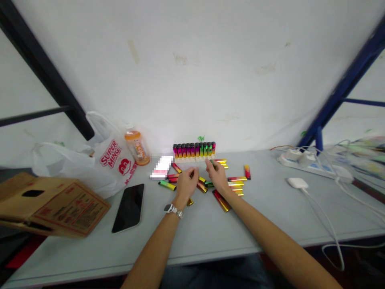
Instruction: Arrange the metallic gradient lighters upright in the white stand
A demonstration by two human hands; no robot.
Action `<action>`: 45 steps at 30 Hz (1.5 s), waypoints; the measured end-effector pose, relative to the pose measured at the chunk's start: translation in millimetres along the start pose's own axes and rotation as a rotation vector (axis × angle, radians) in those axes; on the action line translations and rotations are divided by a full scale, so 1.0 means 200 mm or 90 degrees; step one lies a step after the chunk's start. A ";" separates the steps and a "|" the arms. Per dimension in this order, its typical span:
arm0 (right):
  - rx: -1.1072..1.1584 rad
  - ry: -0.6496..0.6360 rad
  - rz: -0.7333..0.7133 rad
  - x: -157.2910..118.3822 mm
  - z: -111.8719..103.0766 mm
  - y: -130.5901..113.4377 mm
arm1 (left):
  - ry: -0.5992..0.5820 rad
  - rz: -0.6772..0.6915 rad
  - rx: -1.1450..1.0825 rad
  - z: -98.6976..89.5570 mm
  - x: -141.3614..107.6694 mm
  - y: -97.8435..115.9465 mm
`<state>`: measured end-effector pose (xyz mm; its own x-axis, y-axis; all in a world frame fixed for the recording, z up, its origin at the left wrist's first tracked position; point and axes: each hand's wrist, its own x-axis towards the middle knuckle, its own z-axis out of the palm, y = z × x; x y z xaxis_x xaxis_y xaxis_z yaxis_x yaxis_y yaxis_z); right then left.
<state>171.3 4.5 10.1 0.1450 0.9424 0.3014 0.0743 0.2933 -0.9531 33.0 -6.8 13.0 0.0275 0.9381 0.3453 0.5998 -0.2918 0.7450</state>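
Along the near stretch of table (195,241): bare grey surface, with a dark-screened phone (128,208) lying flat toward the left. Next, one red-and-gold lighter (221,200), slanted, just beside the right forearm (255,220). Beyond it, left hand (188,182), wearing a watch (171,208) — fingers curled in over the loose pieces; whether its grip is closed on anything cannot be told. Right hand (217,175), facing the left and apart from it — fingertips drawn in near a green end (212,161); whether clamped on it, cannot be told. Around both hands: loose lighters (237,179), lying at mixed angles, red, gold and green, metallic in finish. Handling, as judged: light, stiff, smooth-sided, apt to slip or roll; best taken mid-barrel between thumb and two fingers, standing ones by the dark upper end. Farther back: a row of lighters (193,150), upright, side by side, purple through green to red, in a pale holder (191,159). Last: white wall (198,80), bearing a green mark (201,138).
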 end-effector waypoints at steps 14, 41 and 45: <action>-0.129 0.057 -0.080 -0.02 0.01 0.00 | -0.008 0.000 -0.013 -0.01 -0.01 0.01; 0.001 0.002 -0.052 0.00 -0.01 -0.01 | -0.031 0.014 -0.016 0.04 -0.02 0.02; 0.005 -0.045 -0.072 0.06 -0.06 -0.01 | -0.037 0.017 -0.017 0.04 -0.03 0.02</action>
<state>185.5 13.1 16.3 0.0659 0.9122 0.4043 0.0779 0.3993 -0.9135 41.9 -11.6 10.6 0.0903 0.9388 0.3325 0.5769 -0.3215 0.7509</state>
